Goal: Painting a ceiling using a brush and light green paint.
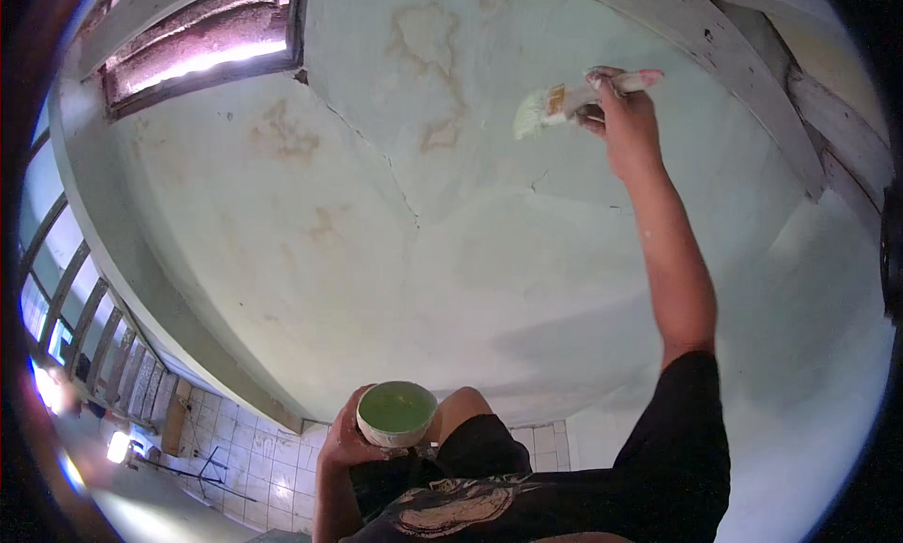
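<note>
Brush (564,103) high at the wall (527,289), paint cup (397,437) low

The right hand (623,108) has its fingers wrapped around the brush, bristles pointing left; whether they touch the wall, I cannot tell; the left hand (350,439) grips the paint cup from the side, near the body, with green paint (397,407) inside; a tilt of that wrist during a long reach could spill paint onto the tiled floor (282,472); overloaded bristles could drip; dragging them over the crack (388,159) might loosen flakes.

The cup (395,439) sits in the left hand (346,438). The brush (581,99) is higher, further right, maybe touching the wall (451,289). A window (202,49) is top left.
</note>
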`<state>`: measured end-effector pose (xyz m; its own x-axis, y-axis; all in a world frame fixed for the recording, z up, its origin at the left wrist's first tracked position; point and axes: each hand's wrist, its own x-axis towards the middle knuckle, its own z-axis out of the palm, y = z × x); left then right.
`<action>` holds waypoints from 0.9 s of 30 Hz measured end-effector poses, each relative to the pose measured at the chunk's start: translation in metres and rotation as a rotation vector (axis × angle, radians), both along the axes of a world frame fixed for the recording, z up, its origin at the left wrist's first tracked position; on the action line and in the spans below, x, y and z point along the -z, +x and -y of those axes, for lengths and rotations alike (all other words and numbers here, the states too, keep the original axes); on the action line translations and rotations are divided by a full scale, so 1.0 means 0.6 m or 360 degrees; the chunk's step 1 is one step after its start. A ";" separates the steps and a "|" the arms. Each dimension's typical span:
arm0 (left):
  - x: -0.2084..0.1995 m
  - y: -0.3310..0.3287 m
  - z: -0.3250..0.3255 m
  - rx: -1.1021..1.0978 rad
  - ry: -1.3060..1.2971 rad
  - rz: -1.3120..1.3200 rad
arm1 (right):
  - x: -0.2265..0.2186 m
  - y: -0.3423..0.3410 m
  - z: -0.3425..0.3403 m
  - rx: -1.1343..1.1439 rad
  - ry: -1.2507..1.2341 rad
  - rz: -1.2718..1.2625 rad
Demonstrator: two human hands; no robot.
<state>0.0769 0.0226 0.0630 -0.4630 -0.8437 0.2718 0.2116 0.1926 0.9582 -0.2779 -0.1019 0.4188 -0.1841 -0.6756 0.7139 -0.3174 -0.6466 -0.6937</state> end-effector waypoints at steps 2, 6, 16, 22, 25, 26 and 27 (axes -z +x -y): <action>-0.004 -0.003 0.002 -0.0023 -0.0053 -0.0025 | 0.023 -0.006 0.010 -0.0190 0.0229 0.0537; -0.023 -0.012 -0.005 -0.0028 -0.0091 0.0043 | 0.111 -0.016 0.050 -0.0701 0.0130 0.1145; 0.005 0.016 -0.008 -0.0038 -0.0016 -0.0047 | 0.046 0.049 0.144 0.0374 -0.1286 0.0208; -0.006 0.026 0.003 -0.0027 -0.0050 0.0040 | 0.037 0.088 0.204 0.0506 -0.1464 0.0082; -0.008 0.036 0.003 -0.0073 0.0061 0.0056 | 0.030 0.099 0.210 0.0553 -0.1520 0.0108; -0.009 0.038 0.004 -0.0080 0.0017 0.0056 | 0.028 0.100 0.212 0.0603 -0.1543 0.0074; -0.010 0.040 0.007 -0.0084 -0.0030 0.0053 | 0.022 0.096 0.216 0.0606 -0.1555 0.0081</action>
<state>0.1010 0.0183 0.0688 -0.4269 -0.8620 0.2733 0.1690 0.2208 0.9606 -0.2201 -0.2316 0.4056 -0.3084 0.2994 0.9029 -0.6024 -0.7961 0.0582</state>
